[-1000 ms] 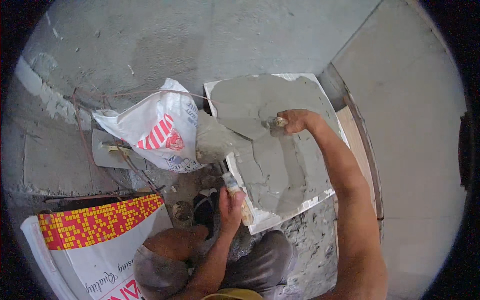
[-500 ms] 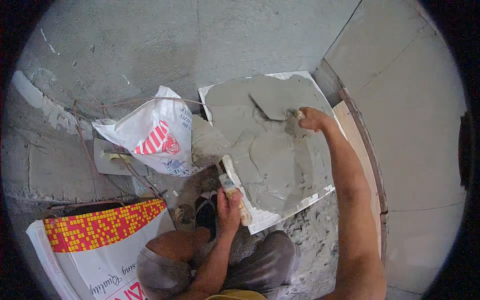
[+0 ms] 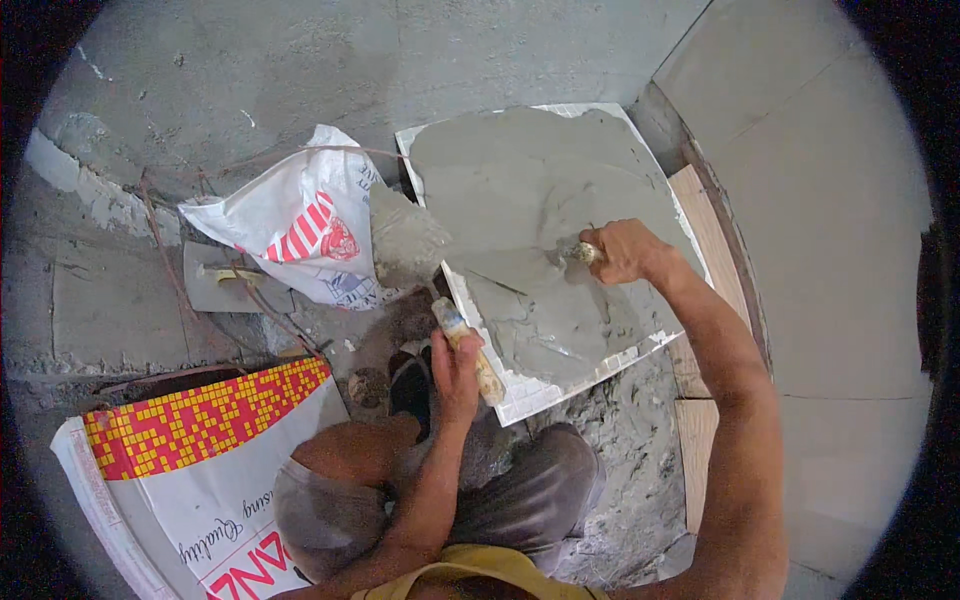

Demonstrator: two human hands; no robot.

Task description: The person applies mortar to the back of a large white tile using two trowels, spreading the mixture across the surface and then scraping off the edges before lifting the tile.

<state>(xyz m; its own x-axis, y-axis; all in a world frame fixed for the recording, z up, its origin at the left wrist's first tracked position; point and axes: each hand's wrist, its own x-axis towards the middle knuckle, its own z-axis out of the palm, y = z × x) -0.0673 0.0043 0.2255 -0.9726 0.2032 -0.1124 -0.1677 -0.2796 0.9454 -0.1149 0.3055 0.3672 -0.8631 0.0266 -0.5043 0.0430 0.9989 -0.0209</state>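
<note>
A square tile with a white gridded edge lies in front of me, coated with wet grey mortar. My right hand is closed around the stubby handle of a trowel. That trowel's blade lies low on the mortar around the middle of the tile, partly smeared over and hard to make out. In my left hand is a second trowel, gripped by its stained handle beside the tile's left edge. Its mortar-covered blade points away from me, next to a white printed sack.
The white sack slumps left of the tile, with thin rusty rods around it. A flat float rests beneath them. Nearer left lies a red, yellow and white carton. Wooden boards line the right side, below large grey tiles.
My right hand has drawn its trowel toward me across the mortar, from the far part to the middle. My left hand keeps its hold. The whole view has shifted slightly.
</note>
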